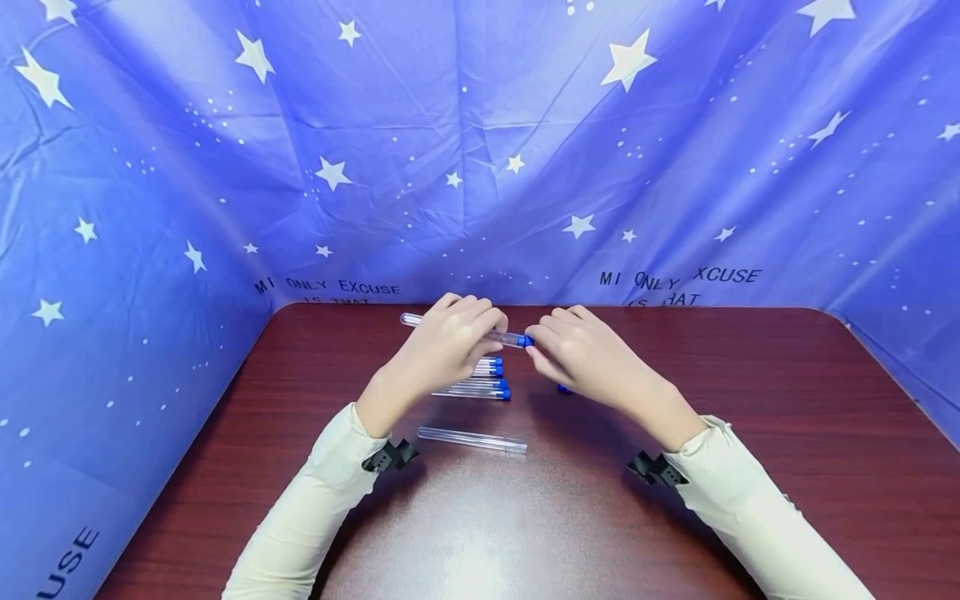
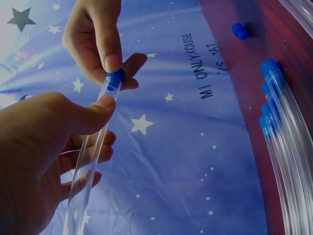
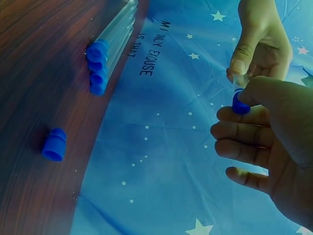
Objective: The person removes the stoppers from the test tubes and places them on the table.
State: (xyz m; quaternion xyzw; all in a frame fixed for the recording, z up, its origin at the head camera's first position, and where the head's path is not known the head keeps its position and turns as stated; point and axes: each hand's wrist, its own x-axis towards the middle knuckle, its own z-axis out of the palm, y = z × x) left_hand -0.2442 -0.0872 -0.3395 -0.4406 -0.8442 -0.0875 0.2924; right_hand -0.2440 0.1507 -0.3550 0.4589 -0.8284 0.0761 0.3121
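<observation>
My left hand [image 1: 453, 342] holds a clear test tube [image 2: 84, 176] above the table, its rounded end sticking out to the left. At the tube's mouth my right hand [image 1: 592, 358] pinches a blue cap [image 2: 115, 77] between thumb and index finger. In the left wrist view the cap's ribbed lower part shows inside the tube's mouth. The other right fingers are spread apart in the right wrist view. Below the hands, several capped test tubes [image 1: 472, 389] lie side by side with their blue ends to the right.
An uncapped test tube [image 1: 472, 440] lies on the dark red wooden table [image 1: 787, 417], nearer to me than the capped ones. A loose blue cap [image 3: 54, 146] lies under my right hand. Behind the table hangs a blue star-patterned cloth [image 1: 465, 150].
</observation>
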